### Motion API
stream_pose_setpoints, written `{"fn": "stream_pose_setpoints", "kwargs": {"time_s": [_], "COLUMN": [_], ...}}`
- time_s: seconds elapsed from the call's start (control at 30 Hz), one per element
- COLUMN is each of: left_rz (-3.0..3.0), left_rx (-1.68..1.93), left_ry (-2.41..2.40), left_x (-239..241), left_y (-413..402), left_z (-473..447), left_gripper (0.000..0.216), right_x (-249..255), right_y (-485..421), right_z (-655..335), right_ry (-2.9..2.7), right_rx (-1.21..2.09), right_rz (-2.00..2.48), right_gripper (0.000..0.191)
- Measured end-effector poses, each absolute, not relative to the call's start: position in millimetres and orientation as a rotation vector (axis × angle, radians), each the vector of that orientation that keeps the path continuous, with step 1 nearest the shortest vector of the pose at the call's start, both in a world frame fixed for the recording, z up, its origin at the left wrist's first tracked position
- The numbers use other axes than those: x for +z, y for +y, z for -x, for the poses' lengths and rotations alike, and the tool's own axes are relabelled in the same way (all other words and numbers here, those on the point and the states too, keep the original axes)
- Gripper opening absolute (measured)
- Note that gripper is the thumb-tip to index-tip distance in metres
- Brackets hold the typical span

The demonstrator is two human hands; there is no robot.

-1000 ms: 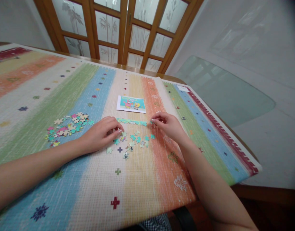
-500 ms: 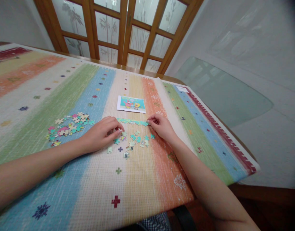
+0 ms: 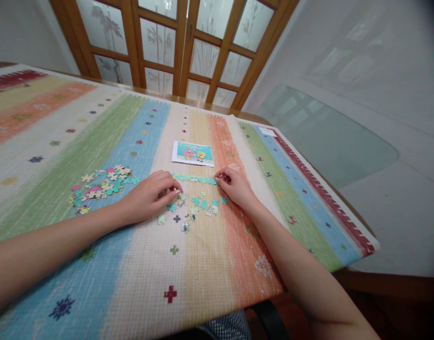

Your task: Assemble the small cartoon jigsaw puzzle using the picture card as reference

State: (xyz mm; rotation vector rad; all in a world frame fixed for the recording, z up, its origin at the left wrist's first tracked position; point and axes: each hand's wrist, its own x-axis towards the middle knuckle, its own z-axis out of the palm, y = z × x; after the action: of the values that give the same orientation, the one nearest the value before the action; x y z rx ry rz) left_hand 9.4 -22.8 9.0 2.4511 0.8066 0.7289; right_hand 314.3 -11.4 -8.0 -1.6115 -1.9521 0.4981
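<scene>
A joined strip of jigsaw puzzle pieces (image 3: pixel 195 178), teal with yellow-green markings, lies across the table in front of a printed picture card (image 3: pixel 193 153) with cartoon figures. At the strip's right end, my right hand (image 3: pixel 233 184) pinches a puzzle piece against the edge. My left hand (image 3: pixel 162 191) rests by the left end, fingers curled and thumb near the index fingertip; whatever it may hold is hidden. Several loose puzzle pieces (image 3: pixel 203 204), teal and pale green, lie scattered below the strip between my hands.
Left of my left hand is a heap of mixed puzzle pieces (image 3: pixel 96 191), some face down. A striped tablecloth (image 3: pixel 149 283) covers the table. Near the far right edge lies a small white paper (image 3: pixel 267 131). Wood-framed glass doors (image 3: pixel 174 47) stand behind the table.
My right hand has shifted very slightly left along the strip's right end. My left hand and the loose pieces stay where they were.
</scene>
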Motion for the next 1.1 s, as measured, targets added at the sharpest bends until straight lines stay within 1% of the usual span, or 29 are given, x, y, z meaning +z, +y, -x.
{"fn": "stream_pose_setpoints", "kwargs": {"time_s": [0.17, 0.4, 0.57, 0.9, 1.1], "left_rz": [-2.455, -2.457, -2.452, -2.443, -2.445], "left_rx": [0.736, 0.729, 0.736, 0.722, 0.723], "left_ry": [0.807, 0.796, 0.777, 0.776, 0.770], "left_x": [7.1, 4.5, 6.5, 5.8, 6.0], "left_y": [-22.2, -21.0, -22.1, -23.0, -23.0], "left_z": [-8.7, -8.0, -8.9, -8.8, -9.2], "left_gripper": [0.024, 0.023, 0.022, 0.021, 0.021], "right_x": [-6.0, 3.2, 10.4, 7.6, 10.9], "right_y": [-11.6, -13.4, -16.8, -15.3, -17.7], "right_z": [-314.5, -321.8, -325.6, -326.9, -326.4], "right_ry": [-1.971, -1.986, -2.101, -2.113, -2.062], "right_rx": [0.491, 0.587, 0.567, 0.551, 0.615], "right_rz": [1.601, 1.567, 1.596, 1.589, 1.595], "right_gripper": [0.007, 0.013, 0.017, 0.015, 0.013]}}
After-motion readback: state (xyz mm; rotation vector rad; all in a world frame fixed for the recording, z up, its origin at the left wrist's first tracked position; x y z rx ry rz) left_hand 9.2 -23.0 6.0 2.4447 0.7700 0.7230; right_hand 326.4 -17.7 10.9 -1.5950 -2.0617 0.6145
